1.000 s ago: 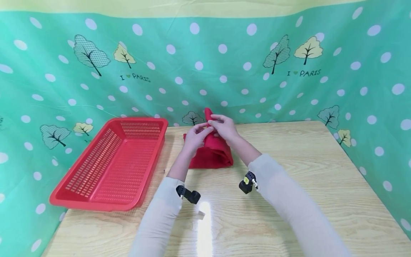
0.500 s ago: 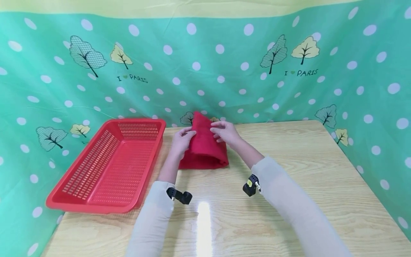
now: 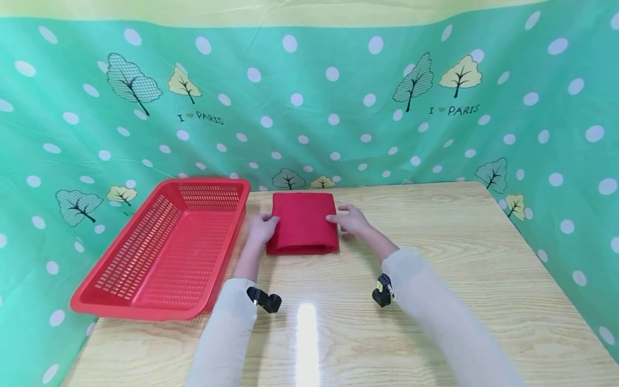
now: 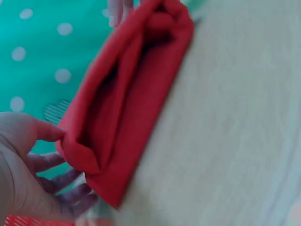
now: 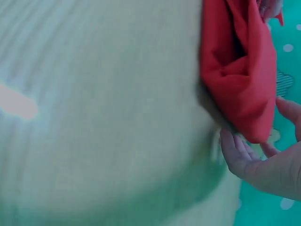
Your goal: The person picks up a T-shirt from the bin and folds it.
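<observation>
A: Location of the folded red cloth [image 3: 302,223]?

B: Flat on the tabletop [image 3: 435,279], far centre, just right of the red basket [image 3: 164,247].

A: Grip state?

B: Left hand [image 3: 261,228] and right hand [image 3: 351,220] touch opposite cloth edges, fingers relaxed, holding nothing.

L hand [image 4: 23,174] touches folded red cloth [image 4: 131,89] on table [image 4: 235,141].
</observation>
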